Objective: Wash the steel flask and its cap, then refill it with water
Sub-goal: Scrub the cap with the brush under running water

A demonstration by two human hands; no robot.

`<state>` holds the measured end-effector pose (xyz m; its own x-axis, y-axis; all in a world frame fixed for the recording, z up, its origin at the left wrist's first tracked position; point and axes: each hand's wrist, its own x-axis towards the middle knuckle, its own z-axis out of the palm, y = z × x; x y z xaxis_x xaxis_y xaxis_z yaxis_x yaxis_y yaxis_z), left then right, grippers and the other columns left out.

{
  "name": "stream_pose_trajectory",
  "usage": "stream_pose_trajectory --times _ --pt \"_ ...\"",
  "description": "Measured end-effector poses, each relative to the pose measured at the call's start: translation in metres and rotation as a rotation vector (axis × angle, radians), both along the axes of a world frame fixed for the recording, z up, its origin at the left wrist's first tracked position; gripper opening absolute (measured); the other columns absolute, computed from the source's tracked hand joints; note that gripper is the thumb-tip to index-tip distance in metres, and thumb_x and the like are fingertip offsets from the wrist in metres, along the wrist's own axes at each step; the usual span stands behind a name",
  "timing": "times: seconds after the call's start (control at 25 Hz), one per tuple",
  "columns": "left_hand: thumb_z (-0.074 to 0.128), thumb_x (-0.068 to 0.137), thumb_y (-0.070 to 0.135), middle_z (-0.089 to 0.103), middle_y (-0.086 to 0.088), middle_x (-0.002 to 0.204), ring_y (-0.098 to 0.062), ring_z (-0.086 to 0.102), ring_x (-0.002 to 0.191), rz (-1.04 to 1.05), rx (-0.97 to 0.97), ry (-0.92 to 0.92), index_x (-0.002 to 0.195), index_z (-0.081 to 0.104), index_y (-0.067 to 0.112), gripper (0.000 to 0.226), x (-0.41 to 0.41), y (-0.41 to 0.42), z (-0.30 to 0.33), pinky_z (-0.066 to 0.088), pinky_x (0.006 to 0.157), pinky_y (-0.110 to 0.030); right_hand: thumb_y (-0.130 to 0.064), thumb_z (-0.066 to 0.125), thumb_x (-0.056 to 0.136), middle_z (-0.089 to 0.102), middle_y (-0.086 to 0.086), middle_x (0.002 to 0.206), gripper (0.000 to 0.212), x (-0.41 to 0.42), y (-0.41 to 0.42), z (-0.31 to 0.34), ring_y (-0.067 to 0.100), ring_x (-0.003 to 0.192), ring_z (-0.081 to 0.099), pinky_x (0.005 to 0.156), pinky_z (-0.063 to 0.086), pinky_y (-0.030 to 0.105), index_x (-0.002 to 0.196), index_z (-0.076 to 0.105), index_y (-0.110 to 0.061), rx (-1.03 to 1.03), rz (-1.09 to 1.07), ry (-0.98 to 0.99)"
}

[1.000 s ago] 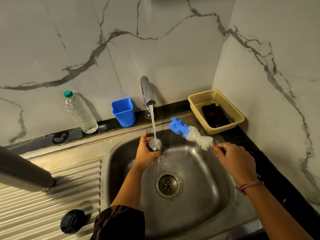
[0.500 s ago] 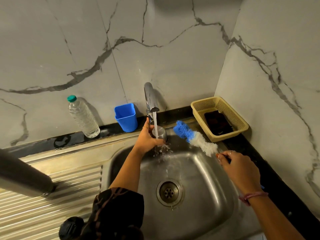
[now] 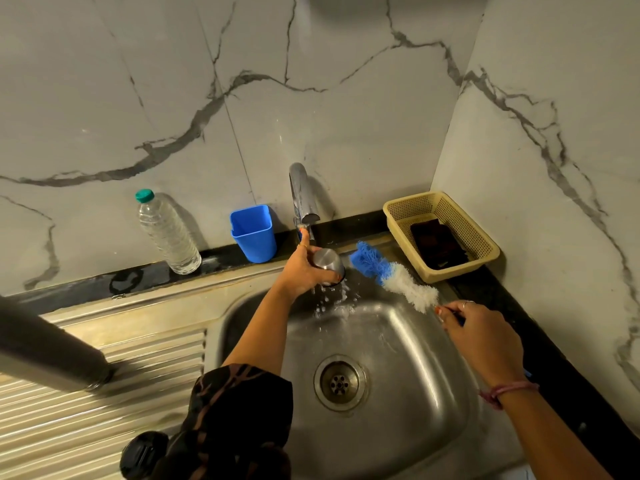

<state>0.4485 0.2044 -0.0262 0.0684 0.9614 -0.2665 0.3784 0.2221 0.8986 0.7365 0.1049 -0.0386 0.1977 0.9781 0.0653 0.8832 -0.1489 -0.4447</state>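
My left hand [image 3: 300, 271] grips a small steel cap [image 3: 328, 264] just below the tap [image 3: 302, 195], over the back of the sink [image 3: 408, 382]. The cap is tipped and water spills from it into the basin. That hand's forefinger points up and touches the tap's base. My right hand [image 3: 483, 337] holds the handle of a blue and white bottle brush [image 3: 393, 275], whose bristles point toward the cap without touching it. The steel flask [image 3: 45, 351] lies on the ribbed drainboard [image 3: 104, 417] at the left. A black lid [image 3: 143, 453] sits near the front edge.
A clear plastic bottle [image 3: 167, 233] and a blue plastic cup [image 3: 253, 233] stand on the dark ledge behind the sink. A yellow basket [image 3: 485, 252] holding a dark scrub pad sits in the right corner. Marble walls close in at the back and right.
My left hand has lifted the cap up and back toward the tap's base and tipped it. The stream from the tap is no longer visible. The brush has barely moved.
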Motion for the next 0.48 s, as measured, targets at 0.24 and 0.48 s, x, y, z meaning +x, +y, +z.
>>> stream_pose_trajectory --times 0.24,0.48 --pt "0.082 0.073 0.003 0.051 0.004 0.12 -0.016 0.052 0.114 0.065 0.037 -0.014 0.157 -0.002 0.02 0.12 0.003 -0.011 -0.013 0.043 0.1 -0.029 -0.04 0.056 0.092 0.07 -0.002 0.081 0.027 -0.001 -0.001 -0.002 0.012 0.066 0.062 0.052 0.05 0.024 0.104 0.068 -0.019 -0.017 0.021 0.013" --pt "0.084 0.075 0.017 0.051 -0.001 0.13 -0.017 0.053 0.113 0.33 -0.021 -0.159 0.155 0.019 0.019 0.103 0.003 -0.059 -0.033 0.046 0.093 -0.028 -0.036 0.055 0.093 0.07 -0.002 0.084 0.025 -0.002 -0.006 -0.004 0.012 0.07 0.064 0.057 0.052 0.026 0.105 0.068 -0.017 -0.032 0.067 0.043"
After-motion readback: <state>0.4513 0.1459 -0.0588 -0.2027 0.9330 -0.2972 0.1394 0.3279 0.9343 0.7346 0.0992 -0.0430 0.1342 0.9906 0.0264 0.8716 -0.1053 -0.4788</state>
